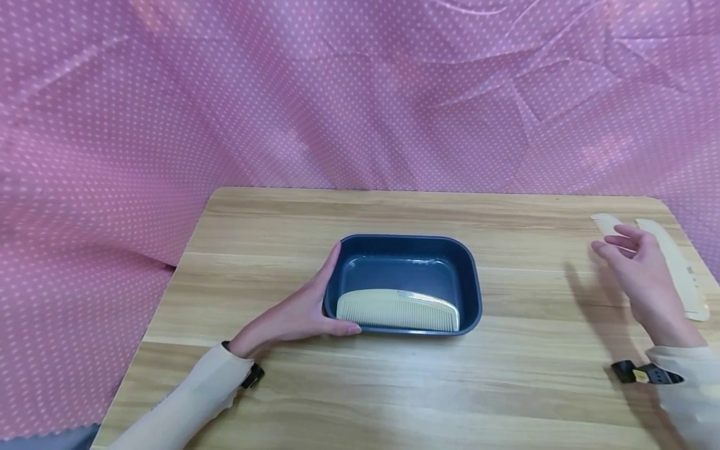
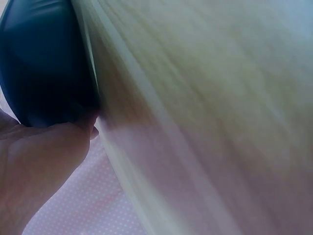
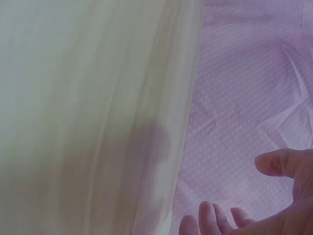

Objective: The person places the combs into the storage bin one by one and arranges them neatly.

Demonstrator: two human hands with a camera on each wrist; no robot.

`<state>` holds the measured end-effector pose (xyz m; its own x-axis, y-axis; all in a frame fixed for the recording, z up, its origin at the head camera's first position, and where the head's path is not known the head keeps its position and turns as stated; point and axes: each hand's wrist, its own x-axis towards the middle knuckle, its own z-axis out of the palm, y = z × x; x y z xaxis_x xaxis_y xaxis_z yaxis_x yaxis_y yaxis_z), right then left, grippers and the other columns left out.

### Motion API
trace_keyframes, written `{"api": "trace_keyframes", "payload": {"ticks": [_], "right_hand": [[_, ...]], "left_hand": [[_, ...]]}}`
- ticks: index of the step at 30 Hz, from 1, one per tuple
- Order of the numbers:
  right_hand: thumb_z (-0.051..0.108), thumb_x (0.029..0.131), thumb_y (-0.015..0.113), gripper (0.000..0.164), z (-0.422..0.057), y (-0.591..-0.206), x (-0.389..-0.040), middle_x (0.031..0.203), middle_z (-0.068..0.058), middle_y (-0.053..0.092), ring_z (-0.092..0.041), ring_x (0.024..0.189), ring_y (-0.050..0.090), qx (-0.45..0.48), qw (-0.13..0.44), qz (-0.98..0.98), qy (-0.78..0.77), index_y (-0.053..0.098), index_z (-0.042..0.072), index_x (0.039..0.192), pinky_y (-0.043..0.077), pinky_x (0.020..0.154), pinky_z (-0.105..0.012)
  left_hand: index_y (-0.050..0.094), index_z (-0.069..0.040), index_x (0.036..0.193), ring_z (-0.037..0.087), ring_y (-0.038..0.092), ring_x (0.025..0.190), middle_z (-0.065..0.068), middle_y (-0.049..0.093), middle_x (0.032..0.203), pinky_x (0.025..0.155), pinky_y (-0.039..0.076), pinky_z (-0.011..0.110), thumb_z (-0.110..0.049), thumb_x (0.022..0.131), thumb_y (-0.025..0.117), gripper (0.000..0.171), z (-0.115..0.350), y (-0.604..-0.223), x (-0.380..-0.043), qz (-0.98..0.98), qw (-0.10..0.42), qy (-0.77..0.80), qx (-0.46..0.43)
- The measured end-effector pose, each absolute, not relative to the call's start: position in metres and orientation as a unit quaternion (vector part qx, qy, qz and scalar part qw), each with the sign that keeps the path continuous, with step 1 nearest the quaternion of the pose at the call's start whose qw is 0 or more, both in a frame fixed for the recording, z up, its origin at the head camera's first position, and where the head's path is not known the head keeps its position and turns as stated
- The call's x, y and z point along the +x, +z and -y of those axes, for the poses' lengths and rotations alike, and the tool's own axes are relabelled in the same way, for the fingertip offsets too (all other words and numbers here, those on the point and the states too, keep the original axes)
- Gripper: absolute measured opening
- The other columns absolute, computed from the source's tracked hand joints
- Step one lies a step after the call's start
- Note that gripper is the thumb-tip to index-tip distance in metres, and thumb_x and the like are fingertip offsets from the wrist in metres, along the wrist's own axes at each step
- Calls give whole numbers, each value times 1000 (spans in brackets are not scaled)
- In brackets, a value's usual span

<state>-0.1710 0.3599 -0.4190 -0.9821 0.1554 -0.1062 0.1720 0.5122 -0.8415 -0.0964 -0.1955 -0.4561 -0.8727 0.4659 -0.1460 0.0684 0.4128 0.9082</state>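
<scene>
A dark blue rectangular tray [image 1: 475, 284] stands on the table at mid-view in the head view. One cream comb [image 1: 398, 309] lies along its near side, teeth toward me. My left hand [image 1: 310, 310] grips the tray's left end, thumb along the near rim and fingers at the far left corner; the left wrist view shows the palm against the tray wall [image 2: 46, 63]. Over at the right, my right hand [image 1: 647, 275] hovers with fingers loosely bent, holding nothing. It partly covers a cream comb [image 1: 604, 222]. Just right of the hand lies another, longer cream comb [image 1: 677, 265].
The wooden table [image 1: 292, 219] has rounded far corners. Pink dotted cloth [image 1: 360, 112] hangs behind it and down its left side. Black bands [image 1: 647, 373] sit on both wrists over the pale sleeves.
</scene>
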Motion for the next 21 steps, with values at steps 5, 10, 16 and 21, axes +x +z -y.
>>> {"api": "trace_keyframes", "payload": {"ticks": [5,10,16,21], "right_hand": [[30,112,60,81,-377,-421,-174,126,8,48,7,103,44,108,23,-874,-473,18,-12,168,44,78,-4],[33,112,59,85,-390,-423,-176,159,-32,31,-11,126,52,115,43,-876,-467,14,-12,169,46,79,-5],[41,113,54,88,-400,-421,-178,171,-42,6,-57,158,14,111,78,-897,-421,8,-10,169,27,128,-49],[40,114,52,92,-408,-423,-179,164,-52,5,-71,149,15,95,116,-908,-391,3,-17,165,18,122,-74]], "left_hand": [[-18,-50,169,19,12,164,-9,2,181,126,20,65,-41,84,97,143,194,-456,-96,-817,193,517,169],[-18,-50,169,19,11,164,-10,1,181,126,20,65,-40,85,97,143,194,-454,-96,-817,194,516,170],[-18,-48,170,19,8,165,-11,-1,181,126,19,66,-42,85,96,143,194,-454,-96,-820,197,510,168],[-17,-43,172,20,7,165,-10,-1,181,126,18,66,-44,85,96,143,193,-453,-96,-822,198,507,168]]}}
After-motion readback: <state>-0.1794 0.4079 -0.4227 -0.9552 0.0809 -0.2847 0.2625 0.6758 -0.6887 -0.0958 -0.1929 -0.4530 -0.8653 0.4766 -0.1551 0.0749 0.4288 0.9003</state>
